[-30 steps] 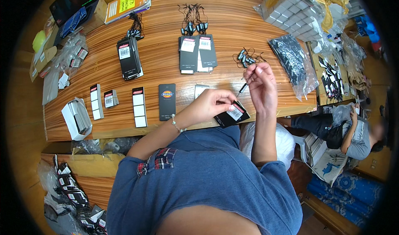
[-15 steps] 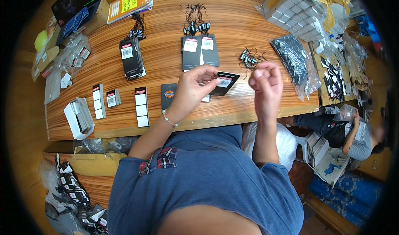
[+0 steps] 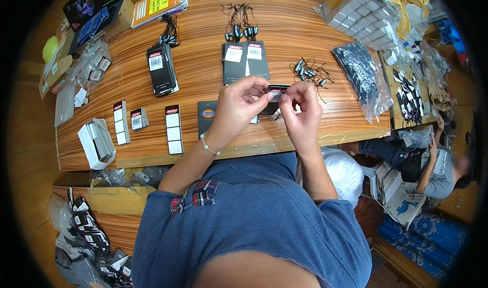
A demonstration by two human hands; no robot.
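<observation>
Above the table's near edge, my left hand (image 3: 240, 104) pinches a black hang tag (image 3: 273, 108) with a white-and-red sticker between thumb and fingers. My right hand (image 3: 304, 110) is closed at the tag's upper right edge, thumb and fingertips against it; whether a cord is in them I cannot tell. Just beyond lie two grey tags (image 3: 258, 69) with stickers and black cords. A loose heap of black cords (image 3: 306, 73) with small pale-marked pieces lies right of them. Left of my left wrist is a dark tag (image 3: 207, 116) with a round emblem, partly hidden.
Stacked black tags (image 3: 161, 72), sticker strips (image 3: 173, 130) and a white box of cards (image 3: 96, 146) stand to the left. A plastic bag of black cords (image 3: 360, 77) and bagged white boxes (image 3: 358, 21) are at the right. Another person (image 3: 432, 161) sits beyond the table's right end.
My right hand has moved left from beside the cord heap and come to the tag. The tag in my left hand has tilted. The loose cords have spread a little.
</observation>
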